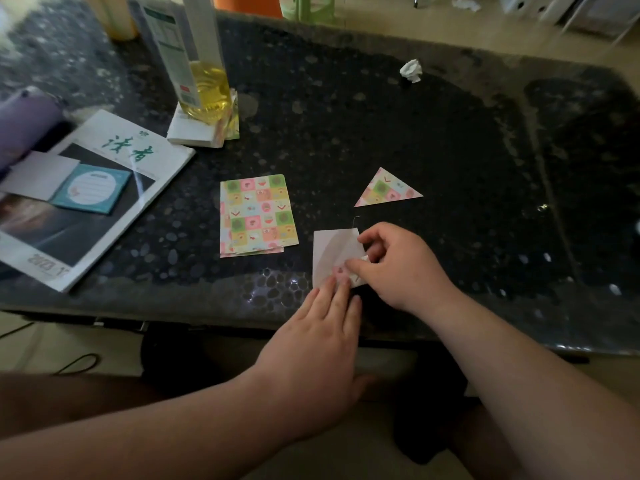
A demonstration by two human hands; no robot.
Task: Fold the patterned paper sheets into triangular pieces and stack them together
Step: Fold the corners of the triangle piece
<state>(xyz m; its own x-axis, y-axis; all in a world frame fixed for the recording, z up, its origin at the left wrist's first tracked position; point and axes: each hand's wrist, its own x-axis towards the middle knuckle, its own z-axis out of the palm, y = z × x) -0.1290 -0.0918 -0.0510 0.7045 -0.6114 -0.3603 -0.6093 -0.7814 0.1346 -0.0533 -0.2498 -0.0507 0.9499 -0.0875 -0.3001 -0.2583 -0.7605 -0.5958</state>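
Observation:
A small stack of patterned paper sheets (258,214) lies flat on the dark table. To its right rests one folded patterned triangle (386,188). Near the front edge lies a sheet (334,252) with its white side up and a patterned corner folded over. My left hand (322,337) presses that sheet's lower corner with straight fingertips. My right hand (398,268) pinches the folded patterned corner between thumb and fingers and covers the sheet's right part.
The dark pebble-patterned table (381,126) carries a magazine (90,192) with a blue notepad (91,188) at the left, an oil bottle (206,88) on a white box behind the stack, and a crumpled white paper (411,71) at the back.

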